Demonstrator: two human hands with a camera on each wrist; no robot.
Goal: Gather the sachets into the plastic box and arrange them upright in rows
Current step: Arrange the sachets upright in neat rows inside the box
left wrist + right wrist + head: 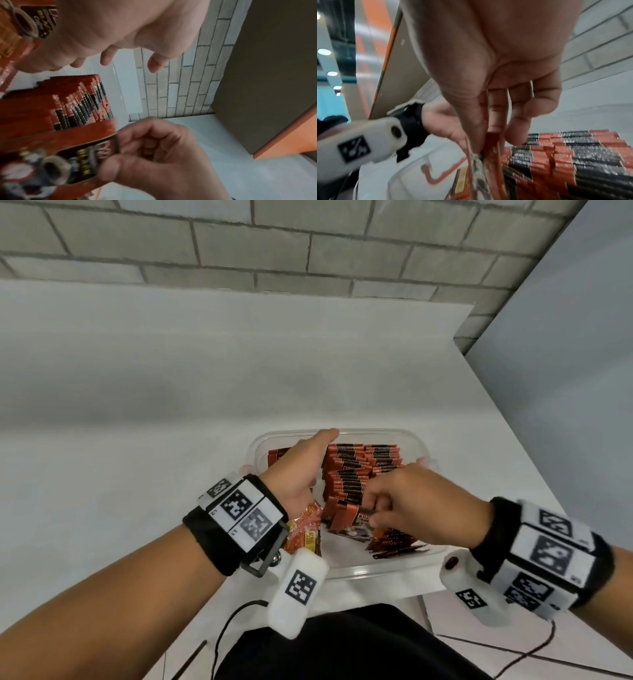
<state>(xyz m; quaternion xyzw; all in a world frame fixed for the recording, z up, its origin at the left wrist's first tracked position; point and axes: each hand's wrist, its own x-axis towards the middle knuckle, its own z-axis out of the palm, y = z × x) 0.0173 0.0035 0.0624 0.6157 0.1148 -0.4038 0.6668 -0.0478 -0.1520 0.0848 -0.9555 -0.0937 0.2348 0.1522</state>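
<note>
Most of the sachets (356, 470) already stand upright in rows inside the plastic box (404, 434), which sits on the white surface (137, 405) in front of us. Our right hand (414, 505) pinches the top edge of one red sachet (356, 517) at the near end of the rows, thumb and fingers curled round it. Our left hand (301, 467) reaches into the left part of the box with fingers fairly straight and loose, gripping nothing we can see. A few sachets (394, 542) lie flat on the box floor by the near wall. We judge the risk is toppling: pushing the held sachet in at a slant could knock the leaning near packets over like dominoes. The slippery foil could also slide out of so light a pinch.
</note>
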